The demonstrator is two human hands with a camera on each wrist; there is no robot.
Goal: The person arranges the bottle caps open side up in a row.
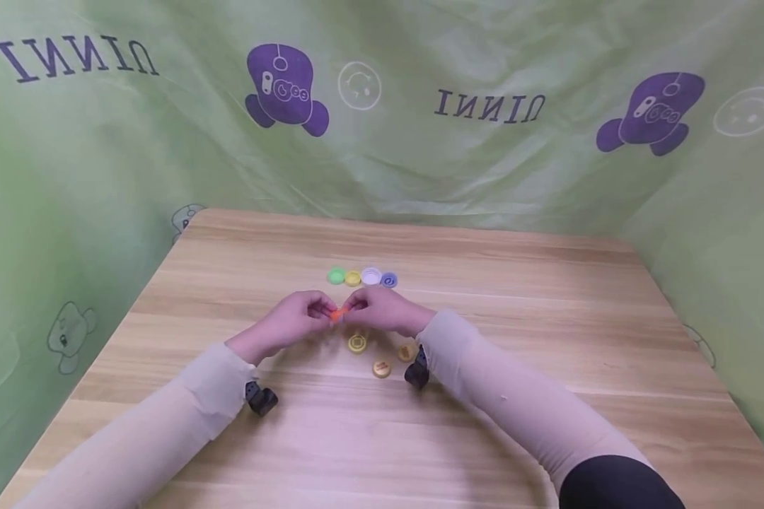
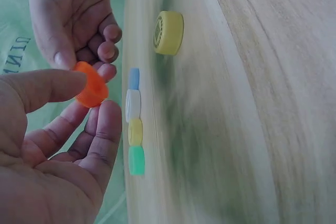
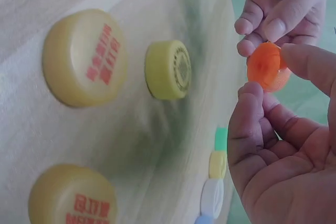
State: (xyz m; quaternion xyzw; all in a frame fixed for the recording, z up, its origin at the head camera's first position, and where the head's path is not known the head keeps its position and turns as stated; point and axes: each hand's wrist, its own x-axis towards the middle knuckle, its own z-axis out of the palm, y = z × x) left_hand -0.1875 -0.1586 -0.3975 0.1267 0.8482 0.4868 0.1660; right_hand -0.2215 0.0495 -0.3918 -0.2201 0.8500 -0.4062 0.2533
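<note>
An orange bottle cap is held above the table between both hands. My left hand pinches it from the left; the left wrist view shows the thumb over the orange cap and a fingertip under it. From the other side my right hand pinches the same cap between thumb and fingers. Below the hands lies a yellow cap with a dark printed pattern. Two more yellowish caps, one left and one right, carry red print.
Beyond the hands, a green cap, a yellow cap, a white cap and a blue cap lie in a row on the wooden table. A green printed cloth hangs behind the table.
</note>
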